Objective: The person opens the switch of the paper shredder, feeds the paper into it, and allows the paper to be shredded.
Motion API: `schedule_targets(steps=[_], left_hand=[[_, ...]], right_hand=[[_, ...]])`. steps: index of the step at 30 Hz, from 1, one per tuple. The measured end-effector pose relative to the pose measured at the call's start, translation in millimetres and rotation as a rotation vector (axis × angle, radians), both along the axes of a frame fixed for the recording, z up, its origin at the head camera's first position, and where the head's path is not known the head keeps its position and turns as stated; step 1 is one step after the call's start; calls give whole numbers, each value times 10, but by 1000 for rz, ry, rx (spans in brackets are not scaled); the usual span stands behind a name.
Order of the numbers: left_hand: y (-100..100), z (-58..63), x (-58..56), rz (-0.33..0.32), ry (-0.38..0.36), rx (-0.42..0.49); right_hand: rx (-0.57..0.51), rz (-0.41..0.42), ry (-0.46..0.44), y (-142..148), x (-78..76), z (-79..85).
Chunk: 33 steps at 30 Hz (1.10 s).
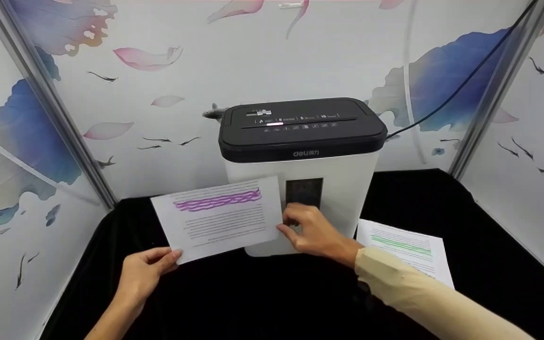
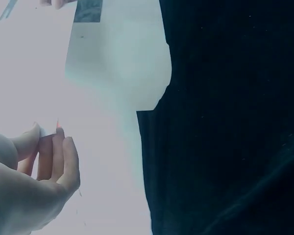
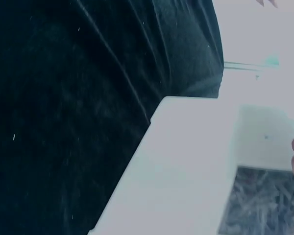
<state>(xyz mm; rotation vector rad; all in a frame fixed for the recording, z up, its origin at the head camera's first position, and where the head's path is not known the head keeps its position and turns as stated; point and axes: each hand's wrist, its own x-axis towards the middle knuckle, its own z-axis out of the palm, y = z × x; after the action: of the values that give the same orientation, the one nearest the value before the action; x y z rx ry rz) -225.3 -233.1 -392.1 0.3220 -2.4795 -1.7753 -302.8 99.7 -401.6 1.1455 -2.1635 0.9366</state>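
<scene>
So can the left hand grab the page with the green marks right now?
Probably not easily: the left hand pinches the purple-scribbled page, and the green-marked page lies over on the right, partly hidden by the right sleeve.

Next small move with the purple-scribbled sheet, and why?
Probably raise the purple-scribbled sheet and line an edge up over the slot of the deli shredder: the left hand pinches its lower-left corner, the right hand is at its right edge, and the sheet is held in front of the shredder, lower than the slot.

Smooth paper [image 1: 217, 221], velvety cloth [image 1: 253, 300]
</scene>
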Motion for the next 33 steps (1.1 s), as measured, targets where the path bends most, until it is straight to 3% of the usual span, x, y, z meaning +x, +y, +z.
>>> schedule_targets(steps=[12,20,27,33], left_hand=[[313,325,-74,-89,111,-83],[513,607,-103,-152,246,-105],[573,860,-152,-166,399,-112],[711,1072,-260,-250,468,-46]], right_hand=[[3,-18,127,376,22,290],[0,-70,113,608,48,636],[-52,-73,142,670,25,923],[-129,-82,176,765,42,1233]])
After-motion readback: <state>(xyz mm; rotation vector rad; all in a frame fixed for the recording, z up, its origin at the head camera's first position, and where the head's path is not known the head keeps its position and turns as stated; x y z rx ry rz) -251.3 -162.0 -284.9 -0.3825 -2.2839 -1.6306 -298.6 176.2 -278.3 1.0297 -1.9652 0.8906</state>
